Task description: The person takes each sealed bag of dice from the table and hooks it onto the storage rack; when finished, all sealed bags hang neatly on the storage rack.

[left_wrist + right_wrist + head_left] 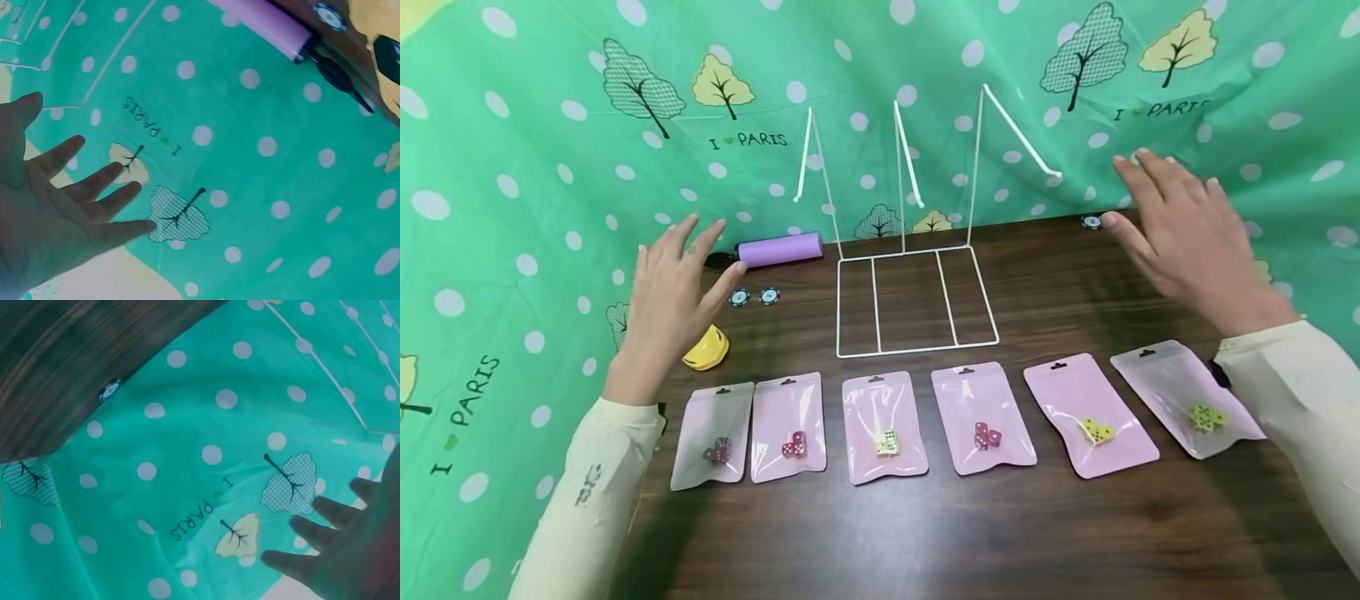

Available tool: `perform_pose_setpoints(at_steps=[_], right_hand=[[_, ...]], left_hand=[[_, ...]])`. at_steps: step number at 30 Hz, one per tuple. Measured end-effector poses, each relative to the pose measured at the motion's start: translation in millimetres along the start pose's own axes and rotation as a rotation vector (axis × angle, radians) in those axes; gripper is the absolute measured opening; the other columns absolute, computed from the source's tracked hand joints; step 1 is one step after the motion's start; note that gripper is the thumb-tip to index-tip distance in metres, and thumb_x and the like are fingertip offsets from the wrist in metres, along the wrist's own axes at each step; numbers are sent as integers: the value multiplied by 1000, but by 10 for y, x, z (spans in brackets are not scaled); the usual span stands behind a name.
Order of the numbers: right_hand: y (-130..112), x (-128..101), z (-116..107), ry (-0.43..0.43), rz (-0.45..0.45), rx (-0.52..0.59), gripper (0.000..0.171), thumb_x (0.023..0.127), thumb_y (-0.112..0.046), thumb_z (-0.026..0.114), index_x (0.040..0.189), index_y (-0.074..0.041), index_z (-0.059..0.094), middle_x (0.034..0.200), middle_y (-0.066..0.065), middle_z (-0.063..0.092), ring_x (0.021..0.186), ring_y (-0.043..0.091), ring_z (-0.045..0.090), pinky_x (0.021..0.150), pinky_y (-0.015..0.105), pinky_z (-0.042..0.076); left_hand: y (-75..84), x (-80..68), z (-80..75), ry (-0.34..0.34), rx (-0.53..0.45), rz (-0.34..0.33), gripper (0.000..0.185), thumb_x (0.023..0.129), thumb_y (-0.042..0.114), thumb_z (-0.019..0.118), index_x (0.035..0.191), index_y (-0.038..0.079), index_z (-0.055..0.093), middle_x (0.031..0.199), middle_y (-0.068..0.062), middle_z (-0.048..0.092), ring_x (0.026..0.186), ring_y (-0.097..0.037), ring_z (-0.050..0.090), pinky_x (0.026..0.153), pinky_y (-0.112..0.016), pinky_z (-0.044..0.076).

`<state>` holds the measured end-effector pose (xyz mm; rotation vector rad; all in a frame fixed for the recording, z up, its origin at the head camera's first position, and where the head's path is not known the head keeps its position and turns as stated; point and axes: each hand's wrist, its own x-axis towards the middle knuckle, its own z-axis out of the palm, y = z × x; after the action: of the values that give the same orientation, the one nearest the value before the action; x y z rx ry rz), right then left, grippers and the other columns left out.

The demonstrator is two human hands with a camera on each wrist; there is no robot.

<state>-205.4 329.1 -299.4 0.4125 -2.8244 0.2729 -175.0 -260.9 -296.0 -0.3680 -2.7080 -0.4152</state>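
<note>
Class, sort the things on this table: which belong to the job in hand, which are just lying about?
Likely the job:
six pouches of dice, in a row
white wire rack, between the raised left hand and right hand

Apparently lying about:
purple cylinder
three chips
yellow object

Green dotted cloth (850, 83) behind a dark wooden table (955, 542)

Before me, a green sheet (880, 50) with white dots (902, 10), trees (1086, 54) and "PARIS" lettering (762, 140) hung behind a dark wood-grained table (1037, 533), whose near surface reflected pale light (910, 508).
</note>
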Motion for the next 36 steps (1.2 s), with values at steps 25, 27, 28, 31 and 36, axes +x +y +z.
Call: perform_pose_setpoints(at_steps=[25,27,28,31,36], right_hand=[[671,-1031,393,29,94,322,59,118,-24,43,170,-2,26,167,39,29,155,60,23,128,66,9],[715,-1108,444,-13,133,328,61,118,-24,45,170,-1,24,167,40,27,155,61,21,128,68,8],[733,-1141,468,-32,153,331,62,117,-24,46,170,0,23,166,41,27,154,62,21,127,70,9],[781,-1241,526,-98,221,321,67,117,-28,49,170,2,21,165,43,25,151,66,21,123,75,11],[861,-1396,592,-170,287,347,72,115,-29,55,167,7,22,158,47,32,146,70,24,115,82,17]], left_hand=[[310,-96,993,-483,-569,141,43,99,-2,76,141,0,68,144,-24,62,126,-49,63,107,-59,52],[308,-110,1075,-516,-570,127,42,100,-2,75,141,-1,68,141,-24,63,124,-48,65,105,-58,54],[305,-115,1115,-528,-571,122,42,100,-3,75,141,-1,68,140,-25,64,123,-48,65,104,-58,54],[292,-131,1212,-550,-564,120,40,100,-3,75,140,-2,69,136,-26,65,119,-46,68,102,-57,56],[267,-125,1324,-586,-541,110,34,99,-2,75,133,-3,71,129,-25,69,114,-42,71,99,-57,57]])
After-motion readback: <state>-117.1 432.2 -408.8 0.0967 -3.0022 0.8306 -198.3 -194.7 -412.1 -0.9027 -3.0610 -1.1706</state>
